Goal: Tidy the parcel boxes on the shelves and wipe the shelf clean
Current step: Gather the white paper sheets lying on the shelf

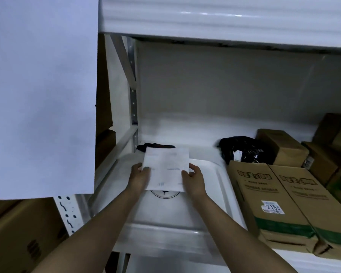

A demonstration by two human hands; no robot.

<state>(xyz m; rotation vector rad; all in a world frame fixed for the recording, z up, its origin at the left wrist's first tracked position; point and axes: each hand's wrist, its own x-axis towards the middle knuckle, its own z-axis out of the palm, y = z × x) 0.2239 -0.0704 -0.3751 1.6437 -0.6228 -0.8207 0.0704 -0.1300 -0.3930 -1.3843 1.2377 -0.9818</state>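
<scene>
Shelf: white metal shelf (185, 133), smooth and glossy, fills the middle of the frame; its perforated upright (133, 103) stands at the left, and the ribbed underside of the next shelf (224, 14) runs along the top.
White sheet: a large plain sheet (41, 91) hangs across the upper left of the frame, matte, no writing I can see.
Big box: a long brown corrugated carton (280, 205) lies at the lower right, touching the shelf's front part — green band near its end, printed characters too blurred to read, and a small white sticker reading "2193".
Smaller boxes: plain brown cartons (282, 146) are packed behind it at the right edge.
Left boxes: more brown cardboard (18, 233) in the lower left, beyond the upright.
White parcel: a flat white mailer (166, 168), soft-looking, faint print I cannot read, sits between my two hands at centre frame, just above the shelf.
Black bag: a crumpled glossy black plastic bag (242, 148) lies right of centre, against the cartons.
Dark item: a thin black flat thing (156, 146) lies just behind the parcel.
Left hand: my left hand (140, 175) grips the parcel's left edge, thumb on top.
Right hand: my right hand (193, 177) pinches its right edge — fingers curled under.
</scene>
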